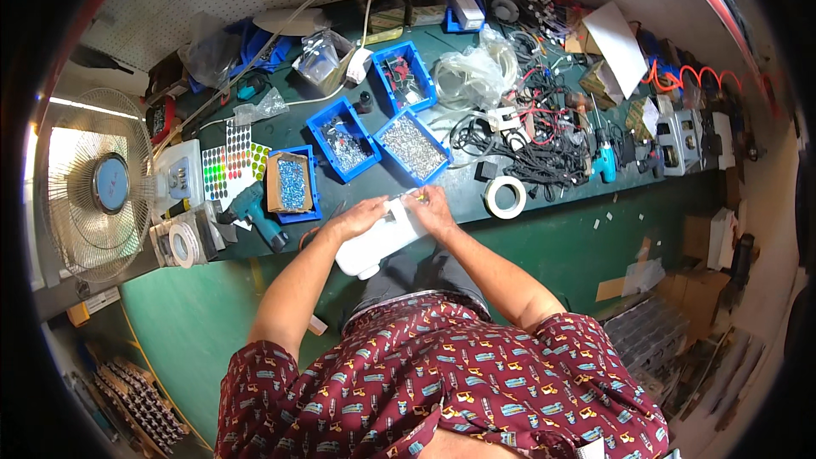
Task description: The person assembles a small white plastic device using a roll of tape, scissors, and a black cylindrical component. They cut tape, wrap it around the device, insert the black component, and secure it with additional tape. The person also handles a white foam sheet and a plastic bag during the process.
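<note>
Housing [378, 246] is gripped by your left hand [361, 217]; your right hand [432, 209] pinches its far end; one bin [437, 174] is beyond this hand.

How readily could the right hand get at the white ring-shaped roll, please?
Probably quite readily: the white roll lies near the bench's front edge, to the right of the right hand, with nothing apparent between them, though that hand is occupied at the white casing.

Left fingers [371, 207] hold white housing [382, 243]; right fingers [422, 197] touching.
</note>
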`<state>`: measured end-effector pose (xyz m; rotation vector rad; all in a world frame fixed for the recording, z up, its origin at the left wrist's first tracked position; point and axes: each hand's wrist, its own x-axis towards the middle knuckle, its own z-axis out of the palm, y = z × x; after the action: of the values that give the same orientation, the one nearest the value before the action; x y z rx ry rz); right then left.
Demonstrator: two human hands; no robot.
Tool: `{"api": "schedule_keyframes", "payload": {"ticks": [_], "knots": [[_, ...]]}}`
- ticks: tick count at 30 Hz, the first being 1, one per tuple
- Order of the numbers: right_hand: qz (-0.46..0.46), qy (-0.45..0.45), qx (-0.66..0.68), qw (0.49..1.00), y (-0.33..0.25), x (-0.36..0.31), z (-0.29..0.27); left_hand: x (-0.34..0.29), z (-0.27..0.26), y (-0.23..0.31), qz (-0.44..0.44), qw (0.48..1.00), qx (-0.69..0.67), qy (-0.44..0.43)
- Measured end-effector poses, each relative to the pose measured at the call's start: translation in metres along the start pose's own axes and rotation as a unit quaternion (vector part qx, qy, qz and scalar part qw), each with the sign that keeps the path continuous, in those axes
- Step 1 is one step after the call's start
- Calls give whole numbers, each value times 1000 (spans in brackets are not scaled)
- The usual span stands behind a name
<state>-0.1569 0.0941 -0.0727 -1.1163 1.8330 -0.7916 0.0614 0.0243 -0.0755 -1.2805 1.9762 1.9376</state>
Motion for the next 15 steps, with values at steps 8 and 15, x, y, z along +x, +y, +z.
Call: {"api": "schedule_keyframes", "payload": {"ticks": [8,15], "knots": [[44,16,-34,998,-21,-9,-1,7,3,-17,10,999,-33,-13],[66,24,236,969,-19,-28,-27,-11,-6,9,0,1000,20,24]]}}
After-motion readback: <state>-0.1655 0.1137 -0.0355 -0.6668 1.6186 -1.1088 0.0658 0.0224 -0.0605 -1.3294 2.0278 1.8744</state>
